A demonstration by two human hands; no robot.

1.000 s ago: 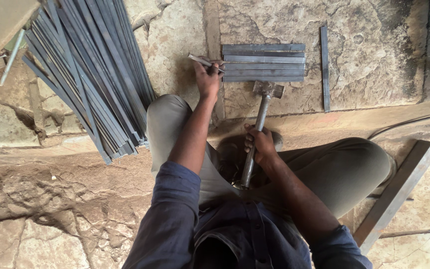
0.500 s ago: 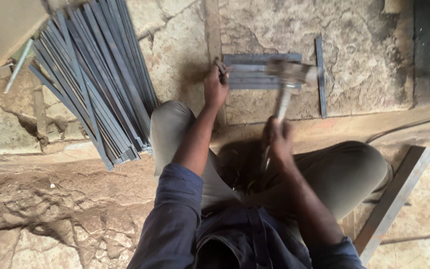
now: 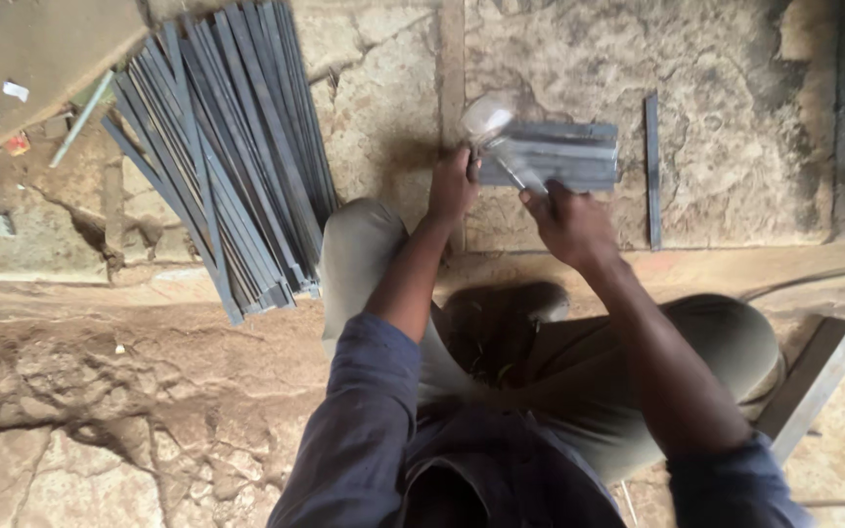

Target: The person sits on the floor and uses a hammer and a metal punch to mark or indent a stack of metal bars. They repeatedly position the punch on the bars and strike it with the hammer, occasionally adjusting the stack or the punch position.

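A short stack of flat grey metal strips (image 3: 564,156) lies on the stone floor in front of my knees. My left hand (image 3: 452,186) rests at the stack's left end, closed on a small tool that is mostly hidden. My right hand (image 3: 569,225) grips a hammer (image 3: 501,137) by its handle; the blurred hammer head is over the left end of the stack, close to my left hand.
A large bundle of long grey metal strips (image 3: 227,147) fans out on the floor at the left. One single strip (image 3: 652,166) lies right of the short stack. A thick flat bar (image 3: 814,381) lies by my right knee.
The hammer has swung from resting on the floor, up over the stack's right side, then across to its left end by my left hand. The left hand has stayed at the stack's edge.
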